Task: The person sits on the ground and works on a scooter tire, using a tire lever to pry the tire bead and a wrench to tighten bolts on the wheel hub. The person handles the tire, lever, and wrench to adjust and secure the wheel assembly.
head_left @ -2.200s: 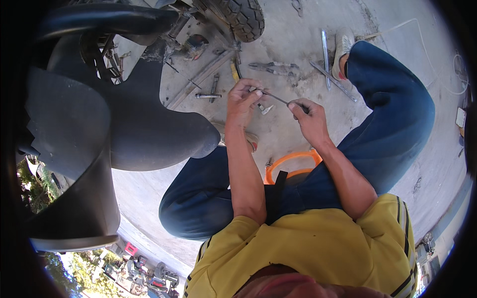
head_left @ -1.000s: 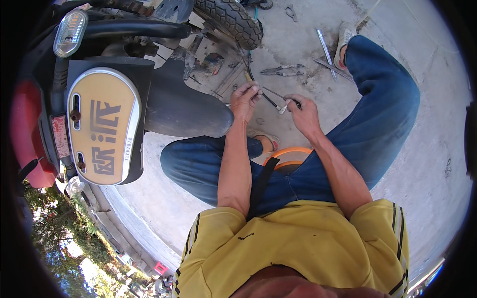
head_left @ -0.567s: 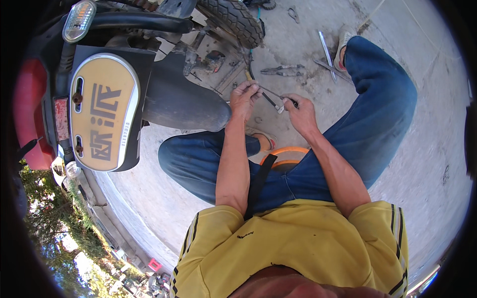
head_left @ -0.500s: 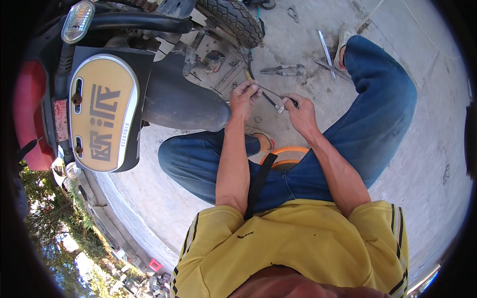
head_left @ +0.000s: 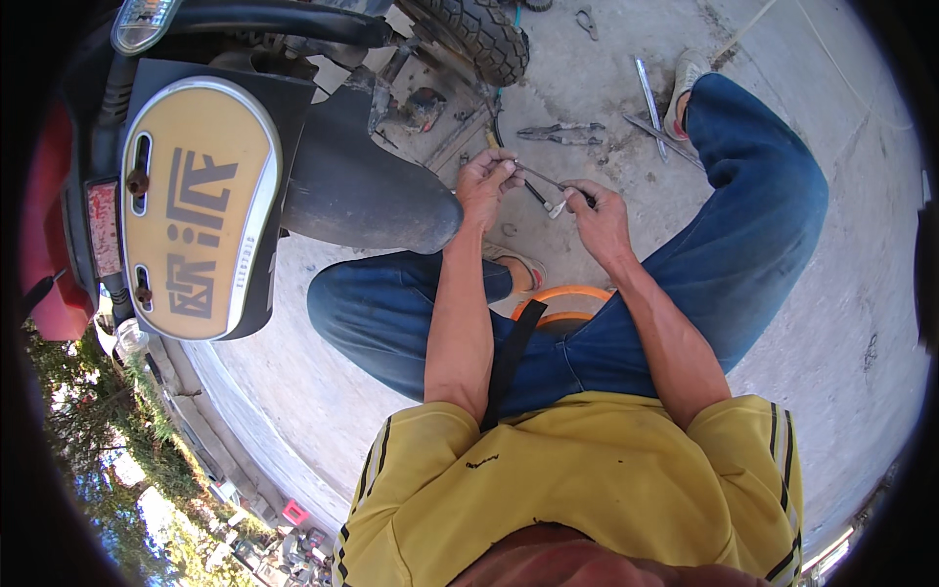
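Evidently parked close on the left, the motorbike (head_left: 249,166) sets its dark fender (head_left: 367,186) beside the left forearm (head_left: 460,303). Next, the left hand's (head_left: 481,188) grip seems closed on the near end of a thin rod (head_left: 540,176), likely to steady it between both hands. Under it shows a black cable (head_left: 538,198); touching or apart, I cannot tell. Farther off, pliers (head_left: 567,134) lie on the floor (head_left: 606,59), presumably within easy reach. The right hand's (head_left: 602,220) grip encloses the rod's other end, probably for control. Rightmost, a silver bar (head_left: 649,106) lies near the right foot (head_left: 687,83), perhaps put aside.
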### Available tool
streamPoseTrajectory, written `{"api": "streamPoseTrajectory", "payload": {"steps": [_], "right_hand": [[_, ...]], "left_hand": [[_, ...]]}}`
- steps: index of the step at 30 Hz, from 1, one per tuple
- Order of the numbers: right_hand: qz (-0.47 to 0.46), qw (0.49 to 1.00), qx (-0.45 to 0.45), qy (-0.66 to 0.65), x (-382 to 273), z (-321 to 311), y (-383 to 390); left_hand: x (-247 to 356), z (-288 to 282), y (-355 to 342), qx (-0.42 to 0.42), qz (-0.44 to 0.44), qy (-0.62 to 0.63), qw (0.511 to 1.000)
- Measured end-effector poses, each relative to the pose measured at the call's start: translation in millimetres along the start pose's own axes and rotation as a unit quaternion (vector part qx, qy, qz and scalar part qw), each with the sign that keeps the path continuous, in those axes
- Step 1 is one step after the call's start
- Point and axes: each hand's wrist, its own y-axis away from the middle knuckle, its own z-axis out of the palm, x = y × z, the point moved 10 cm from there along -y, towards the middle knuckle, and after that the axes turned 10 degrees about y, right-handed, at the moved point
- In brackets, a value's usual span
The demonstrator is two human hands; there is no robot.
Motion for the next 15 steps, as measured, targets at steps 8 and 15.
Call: {"api": "streamPoseTrajectory", "payload": {"steps": [8, 15], "right_hand": [[-0.011, 1.000, 0.015, -0.006, 1.0, -1.8, -1.2], [-0.004, 1.000, 0.007, -0.013, -4.4, -3.6, -0.1]], "left_hand": [[6.3, -0.6, 1.6, -0.003, 0.017, -0.002, 1.000], [5.2, -2.2, 0.7, 0.002, 0.008, -0.001, 1.000]]}}
